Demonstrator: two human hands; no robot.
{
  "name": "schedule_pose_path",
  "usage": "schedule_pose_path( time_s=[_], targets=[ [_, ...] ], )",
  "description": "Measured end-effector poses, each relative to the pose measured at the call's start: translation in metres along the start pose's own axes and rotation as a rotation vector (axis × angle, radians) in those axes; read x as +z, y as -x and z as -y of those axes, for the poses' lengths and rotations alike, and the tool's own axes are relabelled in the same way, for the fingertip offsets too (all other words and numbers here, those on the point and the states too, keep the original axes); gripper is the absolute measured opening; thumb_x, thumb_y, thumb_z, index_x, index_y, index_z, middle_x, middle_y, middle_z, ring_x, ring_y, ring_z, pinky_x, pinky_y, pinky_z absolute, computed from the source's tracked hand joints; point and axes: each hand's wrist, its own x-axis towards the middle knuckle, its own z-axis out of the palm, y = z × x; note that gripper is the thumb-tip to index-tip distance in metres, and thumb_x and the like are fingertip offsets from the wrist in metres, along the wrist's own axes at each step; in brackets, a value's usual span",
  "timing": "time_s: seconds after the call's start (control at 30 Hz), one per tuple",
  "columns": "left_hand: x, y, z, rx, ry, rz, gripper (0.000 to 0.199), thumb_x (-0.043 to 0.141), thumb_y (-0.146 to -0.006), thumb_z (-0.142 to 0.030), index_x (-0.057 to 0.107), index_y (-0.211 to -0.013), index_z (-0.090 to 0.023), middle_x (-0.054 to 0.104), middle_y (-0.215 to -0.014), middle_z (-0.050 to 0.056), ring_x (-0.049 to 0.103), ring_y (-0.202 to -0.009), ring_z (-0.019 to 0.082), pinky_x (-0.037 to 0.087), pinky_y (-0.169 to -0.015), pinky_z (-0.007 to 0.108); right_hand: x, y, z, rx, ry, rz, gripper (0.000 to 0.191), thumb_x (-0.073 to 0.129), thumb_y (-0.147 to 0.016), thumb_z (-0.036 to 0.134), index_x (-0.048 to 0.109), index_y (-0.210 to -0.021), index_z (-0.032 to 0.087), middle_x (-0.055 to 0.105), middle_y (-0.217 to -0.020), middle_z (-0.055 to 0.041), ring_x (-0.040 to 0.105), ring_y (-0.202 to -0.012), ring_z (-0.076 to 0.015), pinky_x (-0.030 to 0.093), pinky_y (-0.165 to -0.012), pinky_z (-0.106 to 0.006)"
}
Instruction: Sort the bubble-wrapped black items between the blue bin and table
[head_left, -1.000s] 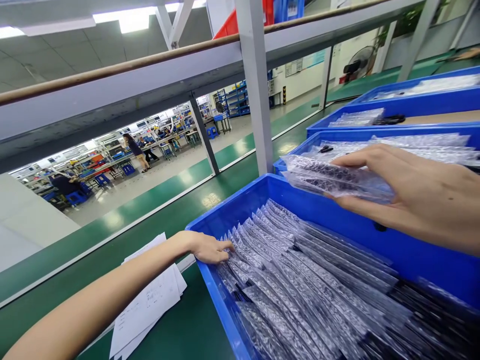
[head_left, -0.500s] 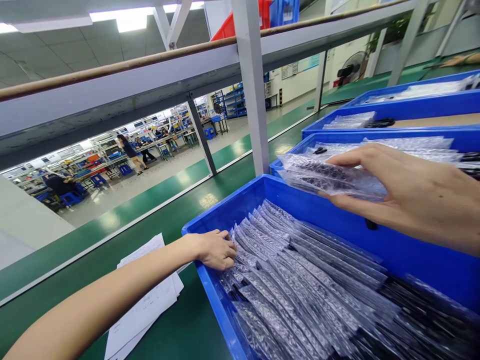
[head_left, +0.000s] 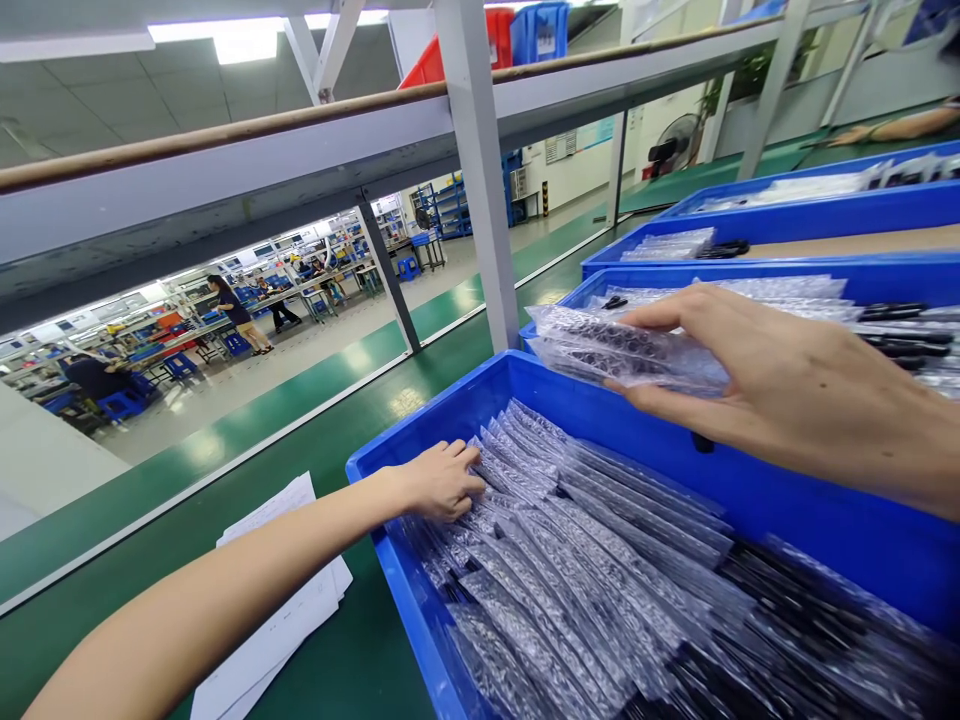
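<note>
My right hand is closed around a small stack of clear bubble-wrap bags, held above the right part of the near blue bin. Dark contents show faintly through the plastic. Inside that bin, rows of bubble-wrap bags lie on edge, with black cable-like pieces at their right ends. My left hand reaches over the bin's left wall. Its fingers are curled against the end of the far row of bags; the fingertips are partly hidden, so how many it grips cannot be seen.
More blue bins with bagged parts stand behind and to the right. Printed papers lie on the green bench left of the near bin. A white upright post and overhead shelf rail stand beyond. Another person's arm rests far right.
My left hand has shifted a little farther into the bin, toward the row of bags. The right hand keeps its stack at about the same height. The whole view has shifted slightly.
</note>
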Motion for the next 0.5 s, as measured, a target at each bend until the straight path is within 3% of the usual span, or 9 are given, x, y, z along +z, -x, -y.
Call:
schedule_pose_path(
  time_s=[0.1, 0.27, 0.33, 0.4, 0.5],
  targets=[
    [-0.004, -0.009, 0.0, 0.075, -0.012, -0.009, 0.022, 0.048, -0.093, -0.027, 0.065, -0.107, -0.021, 0.042, -0.153, 0.01, 0.045, -0.127, 0.031, 0.041, -0.099, 0.044, -0.001, -0.001, 0.0, -0.003, -0.006, -0.012, 0.056, 0.032, -0.1, 0.064, 0.058, -0.114, 0.016, 0.069, -0.1, -0.012, 0.071, -0.086, -0.0284, 0.058, -0.06, -0.038],
    [-0.008, -0.029, 0.002, 0.045, 0.055, 0.016, 0.018, 0.048, -0.09, -0.022, 0.06, -0.103, -0.018, 0.068, -0.114, 0.008, 0.052, -0.108, 0.027, 0.042, -0.092, 0.039, -0.002, -0.001, -0.002, 0.002, -0.007, -0.03, 0.051, 0.037, -0.1, 0.059, 0.058, -0.114, 0.016, 0.068, -0.101, -0.0121, 0.07, -0.086, -0.0281, 0.057, -0.059, -0.038],
    [-0.007, -0.038, 0.003, -0.001, 0.085, -0.012, 0.03, 0.047, -0.089, -0.021, 0.055, -0.118, -0.016, 0.068, -0.111, 0.009, 0.053, -0.104, 0.027, 0.043, -0.088, 0.037, -0.003, 0.0, -0.003, 0.006, -0.008, -0.033, 0.049, 0.038, -0.099, 0.058, 0.058, -0.113, 0.015, 0.068, -0.101, -0.0118, 0.07, -0.086, -0.0282, 0.057, -0.06, -0.038],
    [-0.004, -0.046, 0.003, -0.031, 0.09, -0.035, 0.047, 0.044, -0.091, -0.021, 0.042, -0.137, -0.013, 0.065, -0.121, 0.011, 0.054, -0.104, 0.026, 0.044, -0.088, 0.036, -0.005, 0.0, -0.003, 0.006, -0.012, -0.038, 0.047, 0.039, -0.099, 0.056, 0.058, -0.112, 0.015, 0.068, -0.099, -0.0115, 0.07, -0.084, -0.0281, 0.057, -0.062, -0.038],
    [0.002, -0.057, 0.004, -0.053, 0.044, -0.037, 0.049, 0.042, -0.093, -0.022, 0.042, -0.142, -0.017, 0.063, -0.124, 0.01, 0.055, -0.104, 0.026, 0.044, -0.089, 0.037, -0.008, -0.001, -0.004, 0.004, -0.02, -0.042, 0.045, 0.041, -0.099, 0.053, 0.058, -0.113, 0.014, 0.067, -0.098, -0.0122, 0.07, -0.085, -0.0283, 0.057, -0.063, -0.038]
  ],
)
